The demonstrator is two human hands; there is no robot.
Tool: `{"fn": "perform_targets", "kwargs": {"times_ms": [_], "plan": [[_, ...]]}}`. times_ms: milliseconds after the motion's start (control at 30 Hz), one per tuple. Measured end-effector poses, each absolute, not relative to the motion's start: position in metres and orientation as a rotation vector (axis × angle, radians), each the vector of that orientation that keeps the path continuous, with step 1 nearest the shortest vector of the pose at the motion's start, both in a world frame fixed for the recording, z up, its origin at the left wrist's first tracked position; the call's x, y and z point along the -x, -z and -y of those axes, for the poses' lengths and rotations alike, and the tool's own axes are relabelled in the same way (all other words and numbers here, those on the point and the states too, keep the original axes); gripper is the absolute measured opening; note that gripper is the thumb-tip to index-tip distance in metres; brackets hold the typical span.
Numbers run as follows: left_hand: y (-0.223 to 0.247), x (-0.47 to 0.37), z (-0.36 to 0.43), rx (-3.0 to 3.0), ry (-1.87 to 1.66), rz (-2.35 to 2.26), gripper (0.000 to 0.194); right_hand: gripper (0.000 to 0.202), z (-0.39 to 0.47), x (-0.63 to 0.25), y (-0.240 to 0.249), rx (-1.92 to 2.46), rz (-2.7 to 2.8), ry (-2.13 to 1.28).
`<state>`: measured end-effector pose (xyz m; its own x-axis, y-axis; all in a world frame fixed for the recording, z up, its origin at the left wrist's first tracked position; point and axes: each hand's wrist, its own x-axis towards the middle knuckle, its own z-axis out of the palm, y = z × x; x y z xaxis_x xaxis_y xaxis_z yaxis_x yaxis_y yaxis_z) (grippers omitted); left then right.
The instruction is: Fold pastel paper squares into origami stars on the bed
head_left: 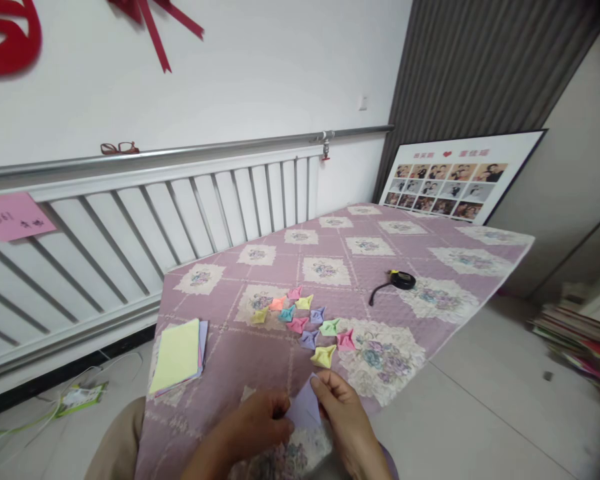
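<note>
A folded piece of light purple paper (306, 408) is pinched between my two hands, just above the near edge of the table. My left hand (260, 420) grips its left side with curled fingers. At its upper right corner, the thumb and fingers of my right hand (345, 410) press together on the paper. Beyond my hands lie several small folded paper pieces in different colours, among them a yellow folded paper (323, 357), a pink folded paper (347, 340) and a purple folded paper (309, 339).
A stack of coloured paper sheets (176, 357), yellow on top, lies at the table's left. A black tape measure (403, 280) with a strap rests farther right on the flowered tablecloth (220, 373). A white radiator (220, 207) runs along the left edge; a photo board (460, 173) leans behind.
</note>
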<state>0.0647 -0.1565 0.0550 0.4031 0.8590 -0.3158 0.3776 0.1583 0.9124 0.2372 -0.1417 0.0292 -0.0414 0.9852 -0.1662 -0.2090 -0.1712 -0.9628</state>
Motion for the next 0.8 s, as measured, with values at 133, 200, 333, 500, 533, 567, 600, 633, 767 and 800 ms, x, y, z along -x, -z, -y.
{"fn": "perform_targets", "kwargs": {"times_ms": [133,200,333,500,533,567,600,633,767,800], "plan": [[-0.059,-0.065,0.155,-1.472,-0.527,-1.140,0.011,0.041,0.142,-0.233,-0.032,1.154,1.036,-1.418],[-0.058,-0.070,0.152,-1.418,-0.627,-1.166,0.015,0.042,0.143,-0.231,-0.033,1.145,1.084,-1.420],[-0.048,-0.081,0.145,-1.291,-0.838,-1.286,0.009,0.045,0.142,-0.230,-0.035,1.170,1.186,-1.406],[-0.038,-0.089,0.141,-1.256,-0.904,-1.379,0.022,0.043,0.140,-0.227,-0.033,1.131,1.172,-1.376],[-0.037,-0.091,0.142,-1.200,-0.946,-1.365,0.024,0.043,0.140,-0.226,-0.032,1.117,1.149,-1.364],[-0.036,-0.093,0.142,-1.134,-0.987,-1.350,0.026,0.042,0.139,-0.224,-0.031,1.105,1.128,-1.346],[-0.035,-0.095,0.143,-1.071,-1.019,-1.334,0.028,0.042,0.139,-0.223,-0.031,1.096,1.114,-1.317],[-0.034,-0.097,0.143,-1.019,-1.036,-1.324,0.030,0.040,0.139,-0.222,-0.030,1.093,1.109,-1.279],[-0.034,-0.103,0.143,-0.925,-1.006,-1.329,0.036,0.032,0.141,-0.220,-0.029,1.125,1.159,-1.125],[-0.035,-0.103,0.143,-0.914,-1.003,-1.326,0.036,0.031,0.141,-0.221,-0.029,1.138,1.174,-1.109]]}}
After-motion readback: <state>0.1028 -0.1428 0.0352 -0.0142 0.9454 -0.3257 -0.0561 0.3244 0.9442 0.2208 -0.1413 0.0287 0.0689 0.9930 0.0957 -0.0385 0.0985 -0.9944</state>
